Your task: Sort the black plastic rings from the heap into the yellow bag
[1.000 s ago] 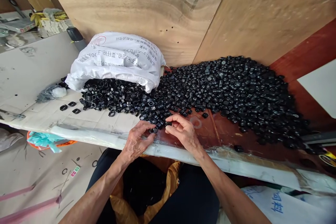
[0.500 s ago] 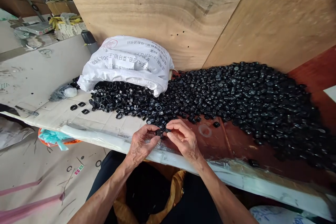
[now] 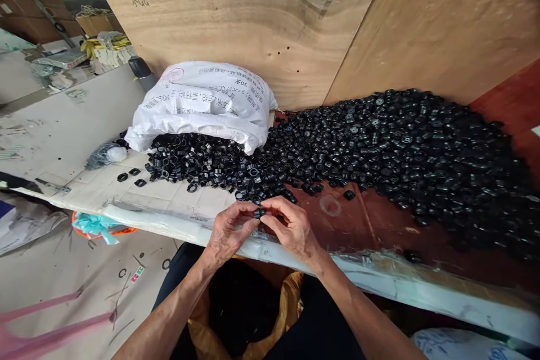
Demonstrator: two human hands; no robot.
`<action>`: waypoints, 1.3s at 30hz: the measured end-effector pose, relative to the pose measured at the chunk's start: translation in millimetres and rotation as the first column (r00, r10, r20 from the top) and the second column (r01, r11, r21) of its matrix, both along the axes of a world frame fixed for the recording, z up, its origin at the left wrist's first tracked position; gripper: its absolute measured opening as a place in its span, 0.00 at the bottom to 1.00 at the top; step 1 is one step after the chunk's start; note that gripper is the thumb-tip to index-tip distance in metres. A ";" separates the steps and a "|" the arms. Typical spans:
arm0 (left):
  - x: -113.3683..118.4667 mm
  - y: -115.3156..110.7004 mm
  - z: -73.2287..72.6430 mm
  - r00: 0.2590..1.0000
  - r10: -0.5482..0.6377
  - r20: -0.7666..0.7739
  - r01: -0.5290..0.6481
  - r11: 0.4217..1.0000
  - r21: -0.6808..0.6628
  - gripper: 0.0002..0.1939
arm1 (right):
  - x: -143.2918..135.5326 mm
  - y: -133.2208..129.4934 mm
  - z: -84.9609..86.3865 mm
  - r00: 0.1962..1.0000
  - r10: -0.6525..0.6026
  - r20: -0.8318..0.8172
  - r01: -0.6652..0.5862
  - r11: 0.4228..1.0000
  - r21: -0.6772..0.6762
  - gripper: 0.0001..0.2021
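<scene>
My left hand (image 3: 230, 230) and my right hand (image 3: 292, 228) meet above the table's front edge. Thumb and fingers of both pinch a small black plastic part (image 3: 259, 213), whose two pieces appear to be pressed together; the fingertips cover much of it. Just beyond lies a pile of black plastic rings (image 3: 202, 160). To the right it runs into a large heap of black plastic caps (image 3: 379, 146). A white woven sack (image 3: 202, 95) with printed writing rests over the back of the rings.
Plywood boards (image 3: 244, 22) stand behind the heap. A padded white edge (image 3: 169, 225) runs along the table front. Below, between my legs, an orange-yellow sack (image 3: 291, 304) gapes. A dark bottle (image 3: 141, 70) and a plastic bag (image 3: 103, 156) stand to the left.
My right hand has moved in towards my left, and the pieces that were slightly apart now touch between my fingertips. The view has shifted a little.
</scene>
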State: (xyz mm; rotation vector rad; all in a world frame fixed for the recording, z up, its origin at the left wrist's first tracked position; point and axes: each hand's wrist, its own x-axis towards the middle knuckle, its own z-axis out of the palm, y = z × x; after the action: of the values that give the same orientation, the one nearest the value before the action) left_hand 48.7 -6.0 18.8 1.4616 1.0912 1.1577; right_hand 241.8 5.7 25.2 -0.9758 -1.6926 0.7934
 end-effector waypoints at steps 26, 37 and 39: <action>4.8 -10.0 -3.5 0.993 0.007 -0.115 0.001 0.998 0.065 0.17 | 4.4 -3.0 -24.0 0.943 -0.191 0.274 0.088 0.934 0.346 0.15; 4.8 -9.3 -4.8 1.000 0.009 -0.005 -0.009 0.999 0.033 0.15 | 1.5 -9.3 -12.8 0.948 -0.105 0.299 0.051 0.982 0.181 0.15; 4.0 -10.9 -1.1 1.000 0.020 0.005 -0.020 0.999 0.026 0.15 | -1.5 -12.3 -9.0 0.947 -0.058 0.315 0.010 0.989 0.149 0.16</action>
State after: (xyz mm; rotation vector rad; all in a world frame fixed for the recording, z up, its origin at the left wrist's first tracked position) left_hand 52.7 -16.9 17.7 1.4704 1.0927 1.1932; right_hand 240.3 -6.6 16.2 -1.0704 -1.9747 0.4974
